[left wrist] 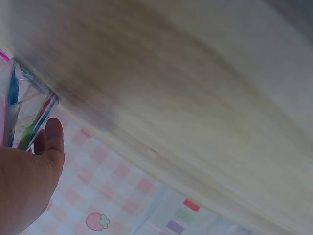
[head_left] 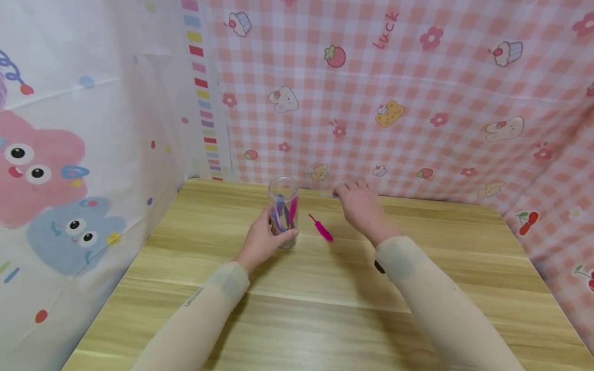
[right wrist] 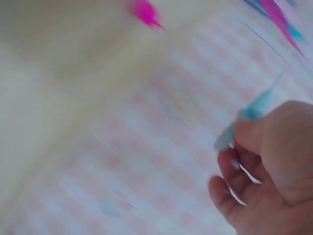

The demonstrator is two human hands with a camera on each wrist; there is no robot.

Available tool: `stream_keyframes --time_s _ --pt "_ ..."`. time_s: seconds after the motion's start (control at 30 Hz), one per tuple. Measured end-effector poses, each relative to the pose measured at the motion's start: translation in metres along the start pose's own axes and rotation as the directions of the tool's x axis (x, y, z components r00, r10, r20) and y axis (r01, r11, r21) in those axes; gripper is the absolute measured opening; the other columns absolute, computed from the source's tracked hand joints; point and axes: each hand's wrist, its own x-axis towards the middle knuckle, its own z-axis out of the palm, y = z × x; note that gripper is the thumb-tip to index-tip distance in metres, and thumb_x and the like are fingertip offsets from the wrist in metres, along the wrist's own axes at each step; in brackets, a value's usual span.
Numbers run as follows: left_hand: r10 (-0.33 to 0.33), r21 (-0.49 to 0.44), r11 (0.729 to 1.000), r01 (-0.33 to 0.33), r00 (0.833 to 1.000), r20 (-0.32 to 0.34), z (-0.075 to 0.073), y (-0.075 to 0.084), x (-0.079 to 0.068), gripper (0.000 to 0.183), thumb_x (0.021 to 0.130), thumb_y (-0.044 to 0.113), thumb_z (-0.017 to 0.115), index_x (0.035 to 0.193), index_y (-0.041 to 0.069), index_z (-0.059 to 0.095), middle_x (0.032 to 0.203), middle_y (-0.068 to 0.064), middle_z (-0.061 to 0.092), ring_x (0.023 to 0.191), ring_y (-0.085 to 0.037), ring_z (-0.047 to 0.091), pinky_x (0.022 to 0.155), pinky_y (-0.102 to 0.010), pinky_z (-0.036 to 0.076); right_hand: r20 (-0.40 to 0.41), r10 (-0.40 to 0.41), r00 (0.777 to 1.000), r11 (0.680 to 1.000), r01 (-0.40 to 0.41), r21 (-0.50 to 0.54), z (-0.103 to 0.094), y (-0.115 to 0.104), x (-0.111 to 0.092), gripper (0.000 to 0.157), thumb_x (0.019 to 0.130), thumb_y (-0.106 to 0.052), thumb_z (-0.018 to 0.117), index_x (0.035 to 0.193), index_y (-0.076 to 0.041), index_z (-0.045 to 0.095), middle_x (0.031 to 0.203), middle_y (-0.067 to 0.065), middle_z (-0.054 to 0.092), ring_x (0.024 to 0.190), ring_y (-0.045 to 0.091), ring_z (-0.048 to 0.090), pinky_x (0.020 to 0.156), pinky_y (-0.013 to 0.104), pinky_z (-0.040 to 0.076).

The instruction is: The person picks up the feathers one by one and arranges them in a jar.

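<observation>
My left hand [head_left: 265,238] grips a clear cylindrical cup [head_left: 284,186] from its left side, thumb across the front. Blue, pink and dark slender pieces stand inside the cup; the left wrist view shows the hand [left wrist: 27,183] beside its clear wall. Above the table's back part, my right hand [head_left: 364,208] pinches a slim teal tool [right wrist: 252,110] with a thin pointed tip, clearest though blurred in the right wrist view. Between the hands, a magenta tool [head_left: 323,231] of similar shape lies on the table, its thin tip toward the back.
The wood-grain table [head_left: 297,319] ends at the back against a pink checked cloth [head_left: 394,67]. A white cloth with cartoon figures [head_left: 55,170] hangs along the left side.
</observation>
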Motion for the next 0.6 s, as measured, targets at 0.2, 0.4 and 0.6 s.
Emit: stream_keyframes --time_s 0.2,0.4,0.6 --pt "0.005 0.000 1.000 -0.005 1.000 0.006 -0.002 -0.001 0.001 0.087 0.093 0.041 0.085 0.161 0.015 0.037 0.154 -0.015 0.057 0.145 -0.040 0.055 0.117 -0.059 0.051 -0.490 -0.251 0.835 0.958 0.142 -0.250 -0.055 -0.021 0.010 0.019 0.112 -0.005 0.049 0.112 -0.007 0.068 0.114 0.012 0.071 0.112 0.036 0.061 0.098 0.050 0.051" --pt "0.007 -0.015 1.000 -0.007 1.000 0.010 -0.003 -0.001 0.001 0.087 0.093 0.041 0.085 0.161 0.016 0.037 0.154 -0.013 0.057 0.146 -0.037 0.055 0.120 -0.057 0.049 -0.573 -0.440 0.691 0.858 0.136 -0.495 -0.052 -0.052 0.020 0.021 0.111 -0.009 0.050 0.101 -0.008 0.069 0.104 0.009 0.069 0.101 0.030 0.063 0.094 0.046 0.052" --pt "0.023 -0.008 1.000 -0.023 1.000 0.008 -0.001 0.000 0.002 0.086 0.093 0.041 0.085 0.161 0.017 0.038 0.153 -0.013 0.059 0.144 -0.035 0.057 0.119 -0.055 0.050 -0.558 -0.450 0.698 0.824 0.084 -0.560 -0.041 -0.066 0.024 0.021 0.109 -0.011 0.053 0.099 -0.010 0.071 0.101 0.006 0.072 0.097 0.029 0.063 0.094 0.045 0.051"
